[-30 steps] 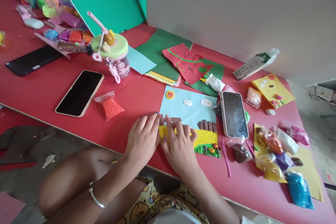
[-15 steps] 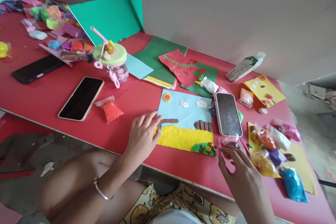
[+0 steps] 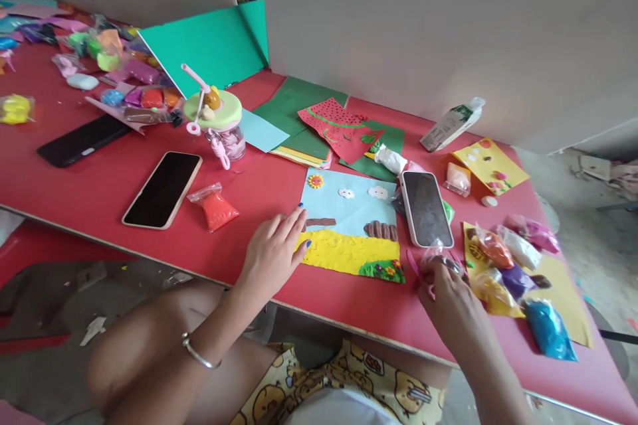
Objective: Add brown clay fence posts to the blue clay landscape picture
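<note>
A clay picture (image 3: 349, 229) lies on the table, with a sun, two white clouds, brown strips, a yellow field and a flowered green corner. My left hand (image 3: 272, 249) rests on its left edge, fingers stretched out, holding nothing. To the picture's right, the fingers of my right hand (image 3: 451, 295) close on a small clear bag of brown clay (image 3: 447, 263). Pink tool-like pieces (image 3: 413, 263) lie beside that bag, partly under the hand. Just beyond it is a phone in a white case (image 3: 426, 209).
Bagged clays (image 3: 518, 279) lie on yellow paper at right. A lidded cup with a straw (image 3: 214, 113), another phone (image 3: 163, 189) and a red clay bag (image 3: 216, 206) stand or lie left. Behind are a watermelon picture (image 3: 341, 129), a carton (image 3: 453, 124) and grey partitions (image 3: 423, 26).
My right hand has moved forward onto the brown clay bag and its fingers have closed. My left hand stays at the picture's left edge. The camera view has shifted slightly.
</note>
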`<action>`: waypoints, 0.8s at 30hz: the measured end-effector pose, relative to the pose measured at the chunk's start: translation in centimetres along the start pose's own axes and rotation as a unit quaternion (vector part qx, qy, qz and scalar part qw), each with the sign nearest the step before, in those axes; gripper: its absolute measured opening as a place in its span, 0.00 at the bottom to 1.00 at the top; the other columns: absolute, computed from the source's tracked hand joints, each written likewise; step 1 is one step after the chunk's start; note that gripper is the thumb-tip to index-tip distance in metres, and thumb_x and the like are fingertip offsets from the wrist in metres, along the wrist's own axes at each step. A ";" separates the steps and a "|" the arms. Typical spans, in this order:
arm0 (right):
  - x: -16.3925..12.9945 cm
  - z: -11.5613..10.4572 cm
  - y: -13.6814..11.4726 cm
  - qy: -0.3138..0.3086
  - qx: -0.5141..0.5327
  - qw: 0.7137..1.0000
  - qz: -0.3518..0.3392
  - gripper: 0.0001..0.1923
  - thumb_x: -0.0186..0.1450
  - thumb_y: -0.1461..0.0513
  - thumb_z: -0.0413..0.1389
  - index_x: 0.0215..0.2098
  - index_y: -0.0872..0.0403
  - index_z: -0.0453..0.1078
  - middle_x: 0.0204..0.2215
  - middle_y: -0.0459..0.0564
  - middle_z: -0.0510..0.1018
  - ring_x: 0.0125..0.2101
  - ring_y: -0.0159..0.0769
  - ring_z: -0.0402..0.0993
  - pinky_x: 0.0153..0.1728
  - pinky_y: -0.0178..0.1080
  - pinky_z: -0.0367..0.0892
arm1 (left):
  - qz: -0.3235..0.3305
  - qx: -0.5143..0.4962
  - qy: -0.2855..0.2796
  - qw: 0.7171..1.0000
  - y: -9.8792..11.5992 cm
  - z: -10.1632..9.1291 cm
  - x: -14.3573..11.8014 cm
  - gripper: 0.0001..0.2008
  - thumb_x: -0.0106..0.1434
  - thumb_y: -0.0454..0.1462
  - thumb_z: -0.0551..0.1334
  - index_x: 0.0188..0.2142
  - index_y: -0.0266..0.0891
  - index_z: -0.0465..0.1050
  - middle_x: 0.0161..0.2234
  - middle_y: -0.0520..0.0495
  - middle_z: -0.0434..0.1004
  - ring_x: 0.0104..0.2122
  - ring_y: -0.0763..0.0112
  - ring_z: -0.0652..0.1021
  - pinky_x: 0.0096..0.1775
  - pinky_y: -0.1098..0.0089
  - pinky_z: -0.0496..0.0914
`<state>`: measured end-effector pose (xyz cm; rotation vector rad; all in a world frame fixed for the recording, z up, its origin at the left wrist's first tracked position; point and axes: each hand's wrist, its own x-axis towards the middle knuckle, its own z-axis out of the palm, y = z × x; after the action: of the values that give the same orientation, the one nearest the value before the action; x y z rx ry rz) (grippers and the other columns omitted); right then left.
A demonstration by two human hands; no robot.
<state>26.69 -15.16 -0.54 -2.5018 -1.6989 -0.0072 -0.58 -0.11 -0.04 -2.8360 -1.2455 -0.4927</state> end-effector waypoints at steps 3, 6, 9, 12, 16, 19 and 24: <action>0.2 0.5 0.1 -0.002 -0.003 1.000 0.014 0.05 0.59 0.64 0.47 0.35 0.52 0.60 0.26 0.51 0.71 0.26 0.41 0.69 0.26 0.39 0.61 | 0.007 -0.020 0.029 0.999 0.0 -0.3 -0.3 0.18 0.67 0.35 0.52 0.53 0.40 0.71 0.54 0.43 0.73 0.45 0.60 0.75 0.46 0.60 0.70; 0.2 0.8 0.2 -0.002 0.004 1.000 0.020 0.06 0.57 0.63 0.48 0.34 0.52 0.59 0.26 0.50 0.70 0.27 0.42 0.69 0.27 0.39 0.61 | 0.013 -0.026 0.032 0.999 -0.1 -0.5 -0.6 0.15 0.65 0.35 0.54 0.49 0.40 0.75 0.49 0.42 0.76 0.44 0.60 0.75 0.44 0.60 0.70; 0.2 1.0 0.1 0.001 0.001 1.000 0.022 0.05 0.57 0.63 0.48 0.34 0.52 0.58 0.27 0.50 0.70 0.28 0.42 0.69 0.27 0.39 0.61 | 0.010 -0.028 0.033 0.999 0.0 -0.5 -0.7 0.15 0.65 0.35 0.55 0.49 0.40 0.74 0.47 0.42 0.77 0.44 0.59 0.76 0.44 0.59 0.70; 0.3 1.1 0.0 -0.003 -0.001 1.000 0.024 0.05 0.58 0.63 0.49 0.34 0.52 0.57 0.27 0.51 0.70 0.28 0.41 0.69 0.28 0.38 0.61 | 0.014 -0.036 0.051 0.998 0.0 -0.5 -0.8 0.16 0.65 0.34 0.54 0.50 0.39 0.73 0.47 0.42 0.77 0.43 0.61 0.76 0.44 0.60 0.71; 0.4 1.2 -0.2 -0.007 0.002 0.999 0.039 0.06 0.57 0.64 0.49 0.34 0.52 0.58 0.27 0.50 0.70 0.28 0.40 0.70 0.26 0.37 0.60 | 0.025 -0.067 0.085 0.994 -0.1 -0.2 -0.7 0.12 0.64 0.31 0.55 0.43 0.39 0.75 0.43 0.44 0.79 0.41 0.64 0.77 0.41 0.64 0.72; 0.4 1.1 -0.4 0.002 0.002 0.999 0.039 0.04 0.57 0.64 0.48 0.33 0.52 0.57 0.27 0.51 0.70 0.26 0.40 0.69 0.24 0.37 0.59 | -0.021 -0.130 0.088 0.987 -0.6 0.1 0.0 0.09 0.63 0.30 0.57 0.39 0.40 0.75 0.42 0.47 0.79 0.42 0.67 0.77 0.41 0.68 0.72; 0.2 0.7 -0.5 0.021 0.034 0.999 0.016 0.03 0.61 0.61 0.46 0.31 0.51 0.58 0.26 0.51 0.71 0.24 0.39 0.68 0.21 0.36 0.58 | -0.067 -0.203 0.058 0.975 -1.7 0.5 1.8 0.03 0.61 0.32 0.62 0.34 0.41 0.74 0.38 0.49 0.79 0.39 0.68 0.77 0.39 0.69 0.71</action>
<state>26.29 -14.71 -1.22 -2.4614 -1.6150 0.0009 -0.48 2.39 -0.17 -2.9892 -1.4666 -1.0107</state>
